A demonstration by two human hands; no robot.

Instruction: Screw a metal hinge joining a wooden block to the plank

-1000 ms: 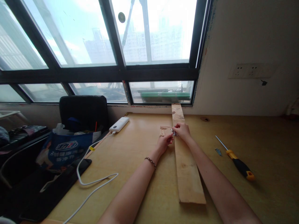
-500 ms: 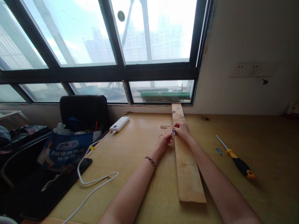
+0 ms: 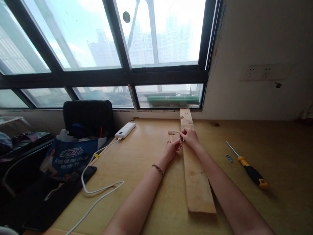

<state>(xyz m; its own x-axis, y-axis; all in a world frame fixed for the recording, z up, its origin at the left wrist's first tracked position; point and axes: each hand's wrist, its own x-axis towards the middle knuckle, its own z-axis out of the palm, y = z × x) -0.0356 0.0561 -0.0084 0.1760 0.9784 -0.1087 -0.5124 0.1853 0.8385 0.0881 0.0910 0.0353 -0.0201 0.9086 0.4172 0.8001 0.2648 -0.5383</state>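
My right hand [image 3: 190,138] is closed in a pinch on a small shiny metal plate [image 3: 182,139], seen almost edge-on and partly covered by fingers. Against its lower left side, my left hand [image 3: 172,148] is closed too, thumb and fingertips gripping the plate. Beneath the hands lies a long wooden board [image 3: 197,178], running from near me to the window wall. A short wooden block [image 3: 172,133] touches or nearly touches the board's left edge, partly hidden behind my left hand.
Right of the board lie several screws [image 3: 229,159] and a screwdriver [image 3: 251,171] with a yellow-black handle. A white power bank [image 3: 125,130] with a white cable [image 3: 100,191] rests on the left of the table [image 3: 144,156]. Beyond its left edge stand a blue bag [image 3: 69,155] and a black chair [image 3: 88,114].
The metal plate has turned between my fingers, from showing its holed face to nearly edge-on. My right fingertips have shifted slightly left; the left hand has hardly moved.
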